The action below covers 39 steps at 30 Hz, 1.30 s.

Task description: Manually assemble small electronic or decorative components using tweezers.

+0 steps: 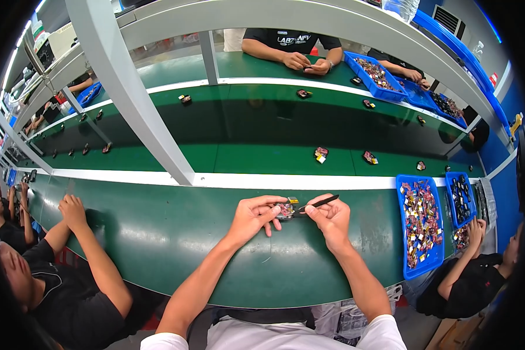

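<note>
My left hand (254,217) is closed round a small electronic assembly (284,210) with pinkish wiring, a dark casing and a yellow tag on top. It is held just above the green bench top (204,216). My right hand (331,221) pinches a pair of slim black tweezers (326,200), whose back end points up and to the right. The tweezers' tip meets the right side of the assembly; whether it grips a wire there is too small to tell.
A blue tray (403,233) of similar small parts stands at my right, with a smaller blue tray (465,221) of black pieces beyond it. Past a white rail (262,182), a green conveyor belt (256,157) carries scattered assemblies. Co-workers sit left, right and opposite. A grey post (134,99) rises ahead-left.
</note>
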Motion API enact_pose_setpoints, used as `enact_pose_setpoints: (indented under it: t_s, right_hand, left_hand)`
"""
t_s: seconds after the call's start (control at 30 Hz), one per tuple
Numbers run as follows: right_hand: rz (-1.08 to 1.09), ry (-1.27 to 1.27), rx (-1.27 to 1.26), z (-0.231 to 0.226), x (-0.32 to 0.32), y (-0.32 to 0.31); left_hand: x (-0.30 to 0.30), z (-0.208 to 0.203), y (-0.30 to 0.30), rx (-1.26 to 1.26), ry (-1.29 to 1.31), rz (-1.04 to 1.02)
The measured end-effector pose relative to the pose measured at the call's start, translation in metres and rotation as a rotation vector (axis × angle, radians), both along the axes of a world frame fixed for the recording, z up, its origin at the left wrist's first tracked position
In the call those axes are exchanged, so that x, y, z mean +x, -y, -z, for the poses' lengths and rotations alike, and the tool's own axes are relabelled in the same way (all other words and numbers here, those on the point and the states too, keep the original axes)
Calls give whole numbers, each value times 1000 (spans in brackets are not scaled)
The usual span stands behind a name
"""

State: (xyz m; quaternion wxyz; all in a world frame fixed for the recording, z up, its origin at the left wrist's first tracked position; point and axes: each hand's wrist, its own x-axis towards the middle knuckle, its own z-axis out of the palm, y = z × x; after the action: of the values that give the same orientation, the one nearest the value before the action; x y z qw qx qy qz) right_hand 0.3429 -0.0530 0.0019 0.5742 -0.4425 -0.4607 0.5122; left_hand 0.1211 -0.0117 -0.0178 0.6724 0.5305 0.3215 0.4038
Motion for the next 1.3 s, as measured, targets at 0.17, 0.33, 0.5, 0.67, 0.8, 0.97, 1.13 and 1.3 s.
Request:
enact_pose_setpoints:
  t_s: [0.17,0.33,0.5,0.67,0.8,0.97,1.13,1.3]
  right_hand:
    - [53,46,126,10,-5,1]
    - [118,158,236,11,-14,5]
    - [108,325,253,10,-13,10]
    - [138,377,317,11,-14,10]
    - [147,389,318,11,-14,9]
    - [162,421,348,8,-14,10]
    - [169,535,471,6,-15,9]
    - [162,432,354,10,-14,9]
  left_hand:
    - [4,-1,0,-29,53,-1]
    - [3,1,0,-32,67,-2]
    - [3,0,0,-39,89,-10]
    - [5,2,1,-31,96,-19]
    - [6,0,2,-19,88,-40]
    - [6,1,2,-39,108,-33]
    - [5,1,2,-52,118,-32]
    - [4,4,1,-35,134,9]
